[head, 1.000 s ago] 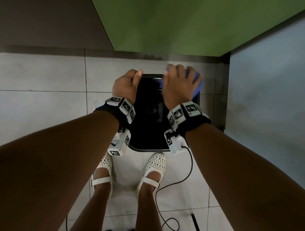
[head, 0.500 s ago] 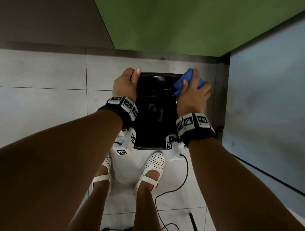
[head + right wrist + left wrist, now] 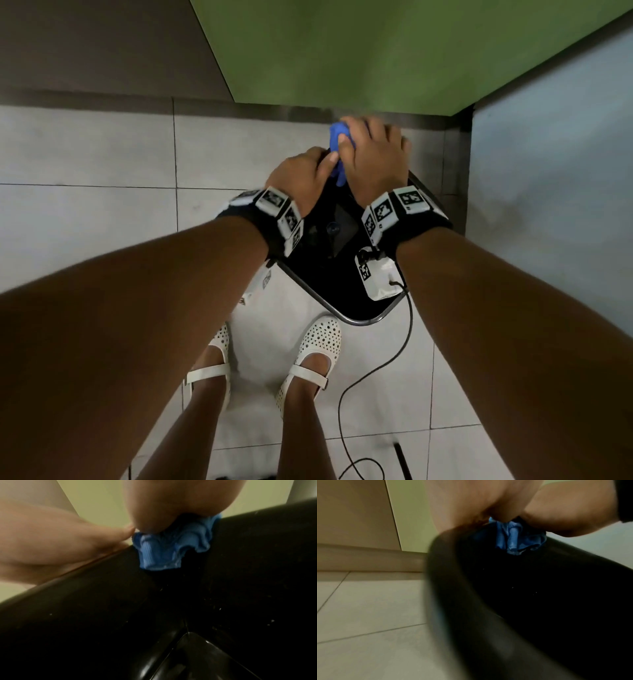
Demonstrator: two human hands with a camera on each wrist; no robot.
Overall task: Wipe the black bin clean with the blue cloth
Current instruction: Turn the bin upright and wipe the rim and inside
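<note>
Pale floor tiles (image 3: 85, 219) run out to the left, a green wall panel (image 3: 376, 51) rises at the far side with a dark skirting strip under it, and a light blue-grey wall (image 3: 555, 192) closes the right. Two white perforated shoes (image 3: 310, 359) stand on the near tiles, and a thin black cable (image 3: 394, 349) trails from the right wrist camera down to a loop on the floor. Both forearms and their marker-covered wristbands cross over the black bin (image 3: 346, 301), hiding most of its left and right rims; only the near corner with its metal-looking edge and part of the glossy inside show.

The bin stands upright on the floor in the far right corner of the room, mouth up, turned so one corner points toward the shoes and its diagonal runs near to far. Pale specks dot the inner walls in the right wrist view.

The blue cloth (image 3: 338, 144) is bunched at the bin's far rim, a fold hanging down the inner wall (plain in both wrist views). The right hand (image 3: 375, 154) sits on top of it, fingers curled round the wad. The left hand (image 3: 303, 171) is just left of it, clasping the rim, its thumb touching the cloth's edge
</note>
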